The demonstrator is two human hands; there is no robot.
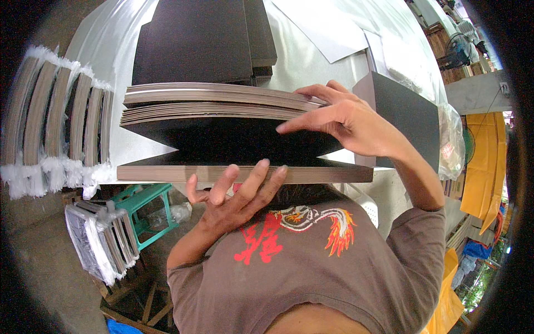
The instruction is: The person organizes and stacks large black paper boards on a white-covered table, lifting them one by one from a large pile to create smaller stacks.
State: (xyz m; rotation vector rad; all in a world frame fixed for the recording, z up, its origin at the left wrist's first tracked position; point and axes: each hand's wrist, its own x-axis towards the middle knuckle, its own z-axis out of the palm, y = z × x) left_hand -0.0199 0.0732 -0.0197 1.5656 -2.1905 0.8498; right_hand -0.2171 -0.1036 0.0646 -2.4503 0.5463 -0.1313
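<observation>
A bundle of thin black boards with grey-brown edges (217,94) is lifted and tilted above the work table, split into two layers. My right hand (356,119) grips its right part, some fingers over the top edge and one along the black face. Nearer to me, a lower stack of the same boards (139,173) lies along the table's front edge. My left hand (239,192) has its fingers spread, their tips against that stack's front edge. A dark gap separates the lifted bundle from the lower stack.
Further black boards (194,44) are piled behind, and another black board (409,117) stands at right. White sheets (322,28) lie at the back. Plastic-wrapped bundles (55,111) line the left side. A green stool (153,214) and more wrapped boards (103,239) are lower left.
</observation>
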